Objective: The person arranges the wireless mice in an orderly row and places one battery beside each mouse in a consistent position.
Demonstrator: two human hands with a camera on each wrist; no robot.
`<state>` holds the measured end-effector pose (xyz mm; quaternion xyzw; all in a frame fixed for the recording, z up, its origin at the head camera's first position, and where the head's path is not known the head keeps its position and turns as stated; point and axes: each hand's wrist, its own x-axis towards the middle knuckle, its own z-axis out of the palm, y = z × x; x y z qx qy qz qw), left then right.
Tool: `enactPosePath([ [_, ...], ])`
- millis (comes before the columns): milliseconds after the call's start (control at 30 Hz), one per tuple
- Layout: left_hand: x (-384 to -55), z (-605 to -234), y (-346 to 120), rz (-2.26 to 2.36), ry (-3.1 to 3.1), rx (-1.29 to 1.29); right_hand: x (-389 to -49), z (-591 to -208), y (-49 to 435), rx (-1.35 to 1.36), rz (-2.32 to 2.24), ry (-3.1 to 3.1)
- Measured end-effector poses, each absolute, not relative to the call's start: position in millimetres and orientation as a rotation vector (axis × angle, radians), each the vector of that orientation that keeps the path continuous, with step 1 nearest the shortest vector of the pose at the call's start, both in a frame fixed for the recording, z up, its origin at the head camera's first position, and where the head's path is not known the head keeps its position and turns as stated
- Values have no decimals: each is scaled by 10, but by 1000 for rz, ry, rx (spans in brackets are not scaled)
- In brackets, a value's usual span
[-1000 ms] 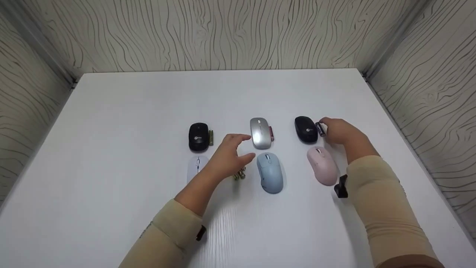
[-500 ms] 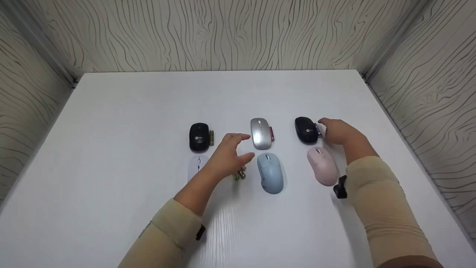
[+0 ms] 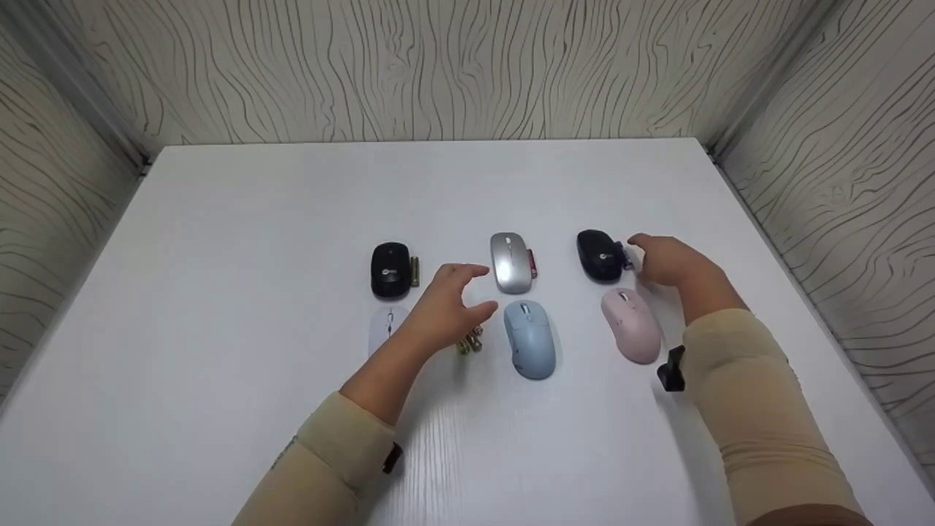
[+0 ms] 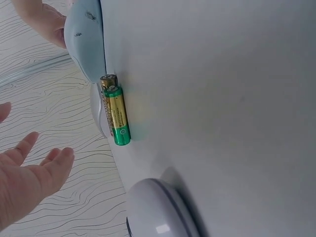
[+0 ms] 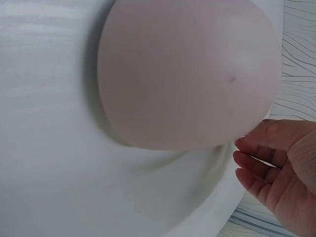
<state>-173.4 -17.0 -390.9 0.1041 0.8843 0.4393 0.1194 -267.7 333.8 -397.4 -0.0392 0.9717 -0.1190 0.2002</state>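
My left hand [image 3: 447, 310] hovers with thumb and index finger spread, the gap between them facing the silver mouse [image 3: 512, 263] and blue mouse [image 3: 530, 340]. Beneath its wrist lie several green-and-gold batteries [image 3: 470, 340], two of them visible in the left wrist view, one green battery [image 4: 119, 116] in front. My right hand [image 3: 668, 261] is just right of dark batteries [image 3: 624, 256] that lie against the right-hand black mouse [image 3: 600, 256]; nothing shows between its fingers. In the right wrist view the pink mouse [image 5: 187, 74] covers its thumb and index fingertips.
A second black mouse [image 3: 391, 269] sits at the left with green batteries [image 3: 415, 271] along its side. Below it, a white mouse [image 3: 383, 327] is partly covered by my left forearm. One red battery [image 3: 532, 264] touches the silver mouse. Patterned walls enclose the white table [image 3: 219, 219].
The dark batteries by the right black mouse have shifted left against it, and my right fingers have come off them. The left hand has stayed nearly still.
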Motion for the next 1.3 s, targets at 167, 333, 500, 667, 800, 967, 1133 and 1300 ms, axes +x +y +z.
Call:
enactPosePath([
  [167, -1734, -3914, -198, 1282, 2588, 305, -2676, -3941, 3332, -161, -325, 2730],
  [333, -1739, -3901, -246, 1300, 2582, 304, -2675, -3855, 3299, -240, -329, 2777],
  [500, -1731, -3881, -295, 1320, 2582, 296, -2664, -3801, 3264, -263, -319, 2796],
  [667, -1722, -3872, -371, 1307, 2603, 261, -2655, -3738, 3151, -375, -292, 2819],
  [800, -1716, -3861, -454, 1304, 2642, 265, -2637, -3640, 2949, -443, -314, 2818],
  [967, -1707, -3845, -553, 1313, 2669, 261, -2583, -3543, 2641, -523, -300, 2832],
  [1133, -1683, -3817, -632, 1320, 2668, 243, -2484, -3494, 2326, -564, -244, 2811],
  [1300, -1668, -3804, -698, 1326, 2671, 225, -2345, -3450, 2068, -670, -252, 2784],
])
